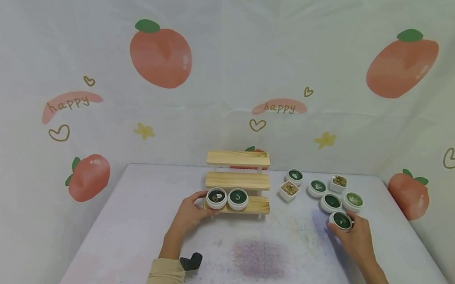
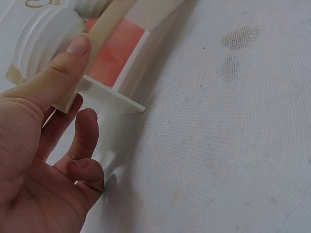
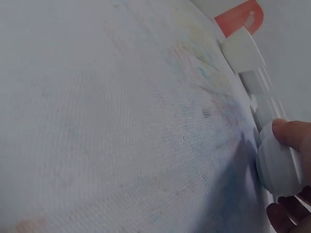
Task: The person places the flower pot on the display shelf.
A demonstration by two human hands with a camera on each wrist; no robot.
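Low on the pale wooden tiered rack (image 1: 237, 181), the left hand (image 1: 188, 212) curls its grip round a ribbed, round white pot (image 1: 217, 198), apparently steadying it; toward the bench's (image 1: 294, 233) right, the right hand (image 1: 357, 238) pinches a dark-green-topped, round white pot (image 1: 341, 222) by its sides, probably sparing its top.

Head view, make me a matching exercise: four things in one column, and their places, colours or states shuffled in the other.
1. Left hand
2. Right hand
3. Three-tier stand
4. Rightmost round pot

A. Pale wood-coloured
B. At the left end of the bottom board
C. Light green on top
D. Gripping the nearest round pot

Pairs: 1-B, 2-D, 3-A, 4-C
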